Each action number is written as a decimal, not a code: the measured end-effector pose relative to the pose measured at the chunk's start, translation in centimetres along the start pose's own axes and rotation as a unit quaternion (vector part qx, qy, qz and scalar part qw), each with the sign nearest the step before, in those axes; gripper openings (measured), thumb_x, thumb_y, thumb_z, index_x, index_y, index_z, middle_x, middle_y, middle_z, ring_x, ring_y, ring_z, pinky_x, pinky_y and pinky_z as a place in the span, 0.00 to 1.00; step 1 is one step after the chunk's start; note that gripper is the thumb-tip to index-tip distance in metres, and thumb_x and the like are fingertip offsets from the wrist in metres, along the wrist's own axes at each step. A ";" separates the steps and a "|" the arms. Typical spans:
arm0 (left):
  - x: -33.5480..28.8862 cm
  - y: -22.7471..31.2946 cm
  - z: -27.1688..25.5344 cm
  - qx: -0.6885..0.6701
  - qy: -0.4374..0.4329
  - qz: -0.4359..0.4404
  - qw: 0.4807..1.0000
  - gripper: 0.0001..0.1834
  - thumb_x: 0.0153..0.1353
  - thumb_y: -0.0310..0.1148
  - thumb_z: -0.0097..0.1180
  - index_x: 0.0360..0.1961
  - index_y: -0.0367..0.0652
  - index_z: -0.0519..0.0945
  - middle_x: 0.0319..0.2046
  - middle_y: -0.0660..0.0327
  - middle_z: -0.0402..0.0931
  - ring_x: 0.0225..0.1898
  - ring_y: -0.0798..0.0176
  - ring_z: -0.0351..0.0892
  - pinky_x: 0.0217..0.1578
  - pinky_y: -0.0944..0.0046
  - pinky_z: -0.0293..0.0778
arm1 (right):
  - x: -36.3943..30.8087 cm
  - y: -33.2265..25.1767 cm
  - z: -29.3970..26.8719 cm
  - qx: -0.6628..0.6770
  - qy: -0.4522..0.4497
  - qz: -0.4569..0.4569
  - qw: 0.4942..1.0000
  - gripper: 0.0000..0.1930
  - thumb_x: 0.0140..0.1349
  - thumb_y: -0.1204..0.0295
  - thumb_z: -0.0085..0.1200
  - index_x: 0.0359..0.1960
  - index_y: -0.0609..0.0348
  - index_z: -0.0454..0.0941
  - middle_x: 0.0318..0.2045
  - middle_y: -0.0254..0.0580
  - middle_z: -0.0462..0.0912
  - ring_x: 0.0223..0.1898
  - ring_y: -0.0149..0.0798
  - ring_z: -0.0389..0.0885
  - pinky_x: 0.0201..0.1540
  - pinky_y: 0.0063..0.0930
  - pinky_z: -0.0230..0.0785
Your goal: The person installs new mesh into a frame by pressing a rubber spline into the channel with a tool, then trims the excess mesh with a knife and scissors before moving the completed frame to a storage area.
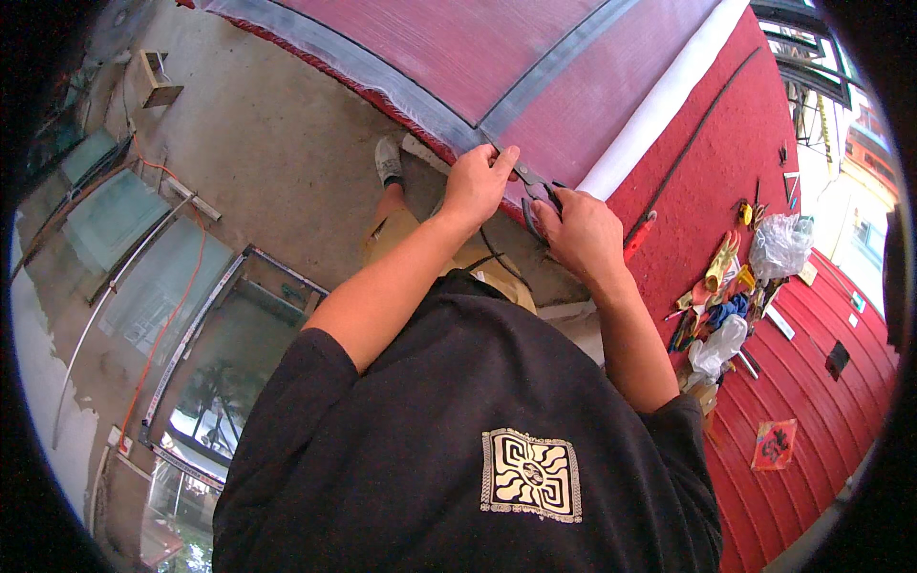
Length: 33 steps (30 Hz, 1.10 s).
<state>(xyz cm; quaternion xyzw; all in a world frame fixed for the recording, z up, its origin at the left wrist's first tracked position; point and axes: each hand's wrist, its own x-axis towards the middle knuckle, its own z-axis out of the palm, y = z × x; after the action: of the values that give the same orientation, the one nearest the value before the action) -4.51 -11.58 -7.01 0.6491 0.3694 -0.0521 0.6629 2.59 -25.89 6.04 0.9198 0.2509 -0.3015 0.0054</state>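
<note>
Centrally, in the head view, a pair of dark-handled shears (541,186) is held in the right hand (585,234), with fingers and thumb closed about the handles; how far the blades are parted cannot be told. (Clock positions are read from the shears, twelve being the top edge.) The pivot and blades are directed toward ten o'clock, where the left hand (480,186) is placed just beside them. Its thumb and forefinger are drawn together; what is pinched between them cannot be made out. A thin black cord (504,260) is seen hanging below both hands, toward seven o'clock.

From ten to one o'clock, a mesh-covered frame (401,43) with grey bars is spread over a red surface (755,124). Its near edge is partly hidden by the left hand, and the shears' handles are partly covered by the right. At two o'clock, a white roll of material (664,100) is laid along the frame's side, and beyond it a black cable (709,119) is stretched.

At four o'clock, a red-handled tool (638,237) is placed near the right hand; farther out, a yellowish glove (723,263) and a clear plastic bag (781,246) are heaped among small items. At nine o'clock, a shoe (389,160) is shown; toward eight, glass panes (162,263) are laid.
</note>
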 end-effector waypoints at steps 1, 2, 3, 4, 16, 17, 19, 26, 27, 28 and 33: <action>0.0 0.0 0.1 -0.004 -0.002 -0.004 1.000 0.29 0.77 0.53 0.58 0.37 0.32 0.86 0.32 0.49 0.88 0.35 0.49 0.87 0.41 0.49 0.78 | 0.1 -0.1 -0.1 -0.004 -0.002 0.001 1.000 0.20 0.73 0.51 0.58 0.49 0.56 0.88 0.39 0.56 0.90 0.44 0.60 0.90 0.47 0.55 0.82; 0.0 -0.1 0.1 -0.017 -0.007 -0.010 1.000 0.28 0.77 0.52 0.58 0.38 0.33 0.87 0.32 0.52 0.88 0.35 0.53 0.85 0.41 0.52 0.78 | 0.1 -0.3 -0.3 -0.008 -0.004 0.003 1.000 0.20 0.73 0.52 0.59 0.49 0.56 0.88 0.39 0.56 0.90 0.43 0.60 0.90 0.47 0.55 0.82; 0.2 -0.2 0.1 -0.029 -0.010 -0.017 0.999 0.27 0.78 0.52 0.58 0.38 0.33 0.87 0.32 0.55 0.88 0.35 0.57 0.84 0.41 0.54 0.77 | 0.2 -0.6 -0.5 -0.016 -0.004 0.002 1.000 0.19 0.73 0.53 0.59 0.48 0.56 0.88 0.39 0.56 0.90 0.43 0.60 0.90 0.47 0.55 0.82; 0.3 -0.3 0.1 -0.042 -0.014 -0.024 0.999 0.26 0.79 0.51 0.58 0.39 0.34 0.87 0.33 0.58 0.87 0.34 0.61 0.82 0.41 0.56 0.77 | 0.2 -1.1 -0.8 -0.025 -0.005 0.002 1.000 0.19 0.72 0.53 0.59 0.47 0.57 0.88 0.38 0.56 0.89 0.43 0.61 0.90 0.47 0.55 0.81; 1.7 0.9 -1.1 -0.247 -0.086 -0.145 0.954 0.23 0.82 0.52 0.55 0.42 0.41 0.85 0.23 0.73 0.68 0.24 0.74 0.62 0.25 0.65 0.57 | 2.3 -4.2 -5.7 -0.209 0.003 -0.080 0.975 0.13 0.68 0.61 0.64 0.40 0.58 0.90 0.39 0.50 0.91 0.40 0.52 0.93 0.42 0.46 0.85; 1.6 0.8 -1.0 -0.227 -0.090 -0.130 0.961 0.23 0.81 0.52 0.55 0.41 0.41 0.85 0.23 0.73 0.68 0.24 0.74 0.62 0.26 0.65 0.58 | 1.9 -3.7 -5.5 -0.206 0.020 -0.079 0.975 0.11 0.67 0.63 0.63 0.39 0.57 0.91 0.40 0.50 0.92 0.41 0.51 0.93 0.42 0.46 0.86; 1.1 0.2 -0.7 -0.186 -0.092 -0.104 0.973 0.24 0.81 0.52 0.55 0.39 0.42 0.86 0.23 0.73 0.68 0.25 0.74 0.62 0.28 0.65 0.59 | 0.6 -3.3 -5.4 -0.175 0.021 -0.058 0.983 0.14 0.69 0.60 0.63 0.43 0.58 0.90 0.41 0.49 0.91 0.41 0.51 0.93 0.42 0.46 0.86; 0.9 -0.4 -0.1 -0.176 -0.067 -0.043 0.981 0.24 0.80 0.53 0.57 0.38 0.42 0.87 0.25 0.72 0.70 0.28 0.74 0.65 0.31 0.64 0.62 | -0.9 -2.8 -3.0 -0.133 0.065 -0.020 0.989 0.20 0.70 0.54 0.64 0.50 0.59 0.85 0.42 0.49 0.90 0.41 0.52 0.92 0.43 0.46 0.85; 1.0 -0.2 -0.3 -0.163 -0.066 -0.052 0.983 0.24 0.80 0.53 0.57 0.38 0.42 0.87 0.25 0.73 0.70 0.28 0.74 0.65 0.30 0.64 0.63 | -0.8 -2.8 -2.7 -0.129 0.067 -0.018 0.989 0.20 0.70 0.54 0.64 0.50 0.59 0.85 0.42 0.49 0.90 0.41 0.52 0.92 0.42 0.46 0.85; 1.0 0.0 -0.6 -0.150 -0.066 -0.060 0.985 0.24 0.80 0.53 0.57 0.38 0.42 0.87 0.25 0.73 0.70 0.28 0.74 0.65 0.30 0.65 0.63 | -0.6 -2.8 -2.5 -0.125 0.069 -0.017 0.990 0.20 0.70 0.54 0.64 0.49 0.60 0.85 0.42 0.49 0.90 0.41 0.52 0.92 0.42 0.46 0.85; 1.6 -0.7 -0.5 -0.155 -0.070 -0.072 0.983 0.24 0.79 0.50 0.58 0.37 0.37 0.87 0.32 0.62 0.83 0.34 0.68 0.73 0.37 0.61 0.71 | 0.0 -2.6 -1.9 -0.122 0.039 -0.005 0.992 0.19 0.70 0.55 0.64 0.48 0.59 0.86 0.45 0.49 0.89 0.41 0.53 0.92 0.43 0.49 0.84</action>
<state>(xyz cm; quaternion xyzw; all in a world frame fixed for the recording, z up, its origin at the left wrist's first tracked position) -4.00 -10.57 -8.42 0.5052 0.3713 -0.0868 0.7742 2.43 -23.32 7.92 0.9221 0.2906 -0.2324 0.1060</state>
